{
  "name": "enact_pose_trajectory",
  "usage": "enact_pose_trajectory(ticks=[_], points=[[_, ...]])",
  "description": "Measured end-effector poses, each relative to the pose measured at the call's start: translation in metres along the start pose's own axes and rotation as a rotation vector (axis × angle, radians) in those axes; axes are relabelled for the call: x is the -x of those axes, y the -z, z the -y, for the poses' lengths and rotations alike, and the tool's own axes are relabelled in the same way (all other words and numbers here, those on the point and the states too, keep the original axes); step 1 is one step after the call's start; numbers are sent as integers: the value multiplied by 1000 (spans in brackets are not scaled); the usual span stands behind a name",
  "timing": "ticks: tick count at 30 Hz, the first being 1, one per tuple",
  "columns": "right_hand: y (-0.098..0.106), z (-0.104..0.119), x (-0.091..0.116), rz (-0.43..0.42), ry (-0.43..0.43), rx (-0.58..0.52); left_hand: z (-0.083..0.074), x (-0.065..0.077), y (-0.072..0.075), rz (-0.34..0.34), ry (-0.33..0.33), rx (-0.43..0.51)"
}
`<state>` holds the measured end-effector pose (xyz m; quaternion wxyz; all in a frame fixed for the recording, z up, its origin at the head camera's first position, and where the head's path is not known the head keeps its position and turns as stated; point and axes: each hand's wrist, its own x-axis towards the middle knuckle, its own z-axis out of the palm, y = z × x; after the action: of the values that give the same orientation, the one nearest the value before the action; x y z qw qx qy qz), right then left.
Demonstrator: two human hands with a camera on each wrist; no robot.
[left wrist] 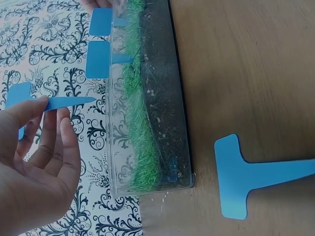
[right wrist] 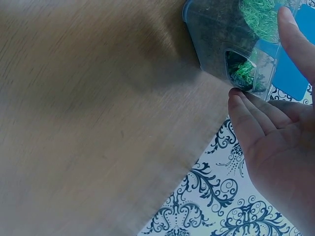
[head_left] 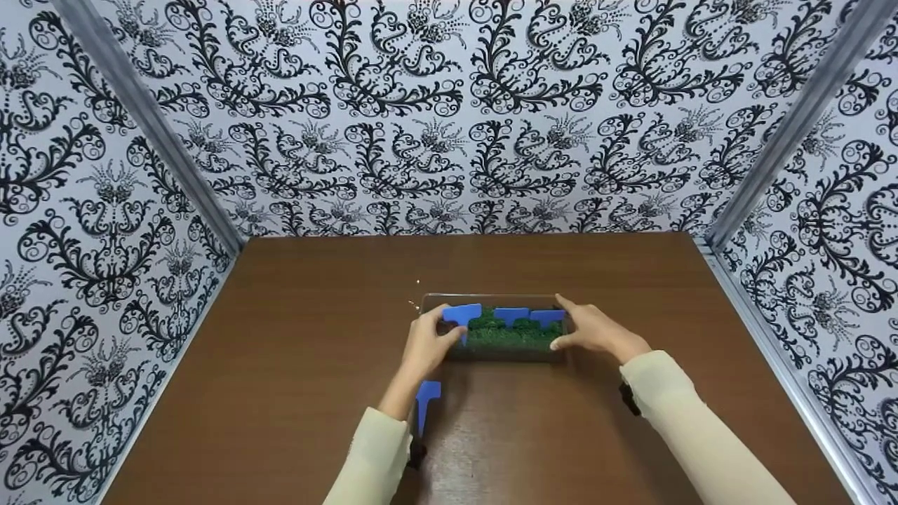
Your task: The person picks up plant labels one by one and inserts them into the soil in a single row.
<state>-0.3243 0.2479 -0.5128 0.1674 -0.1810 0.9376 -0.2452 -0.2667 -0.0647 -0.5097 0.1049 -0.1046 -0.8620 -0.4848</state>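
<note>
My left hand (head_left: 424, 340) pinches a blue T-shaped plant label (left wrist: 69, 102) between thumb and fingertips. The label's pointed end hangs just above the rim of a clear planter box (head_left: 505, 355), near its left end. Dark soil (left wrist: 170, 98) and green grass (left wrist: 140, 118) fill the box. Two more blue labels (head_left: 512, 315) (head_left: 547, 317) stand in the grass towards the right. At the box's right end rests my right hand (head_left: 596, 330), fingers nearly straight against the end wall and thumb at the front side.
Another blue T-shaped label (head_left: 425, 403) lies on the brown table (head_left: 295, 351), below the left forearm. A few small pale bits (head_left: 414, 304) are scattered by the box's left end. Patterned walls (head_left: 435, 154) enclose the table at the back and sides.
</note>
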Motion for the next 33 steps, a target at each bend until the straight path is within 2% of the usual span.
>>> enact_pose_trajectory(ticks=[14, 26, 33], points=[[-1, -1, 1, -12, 13, -8, -5, -11, -6, -11, -2, -29], [-1, 0, 2, -9, 11, -10, 0, -18, -13, -10, 62, -103], [0, 1, 2, 3, -8, -10, 2, -21, -17, -13, 63, -130]])
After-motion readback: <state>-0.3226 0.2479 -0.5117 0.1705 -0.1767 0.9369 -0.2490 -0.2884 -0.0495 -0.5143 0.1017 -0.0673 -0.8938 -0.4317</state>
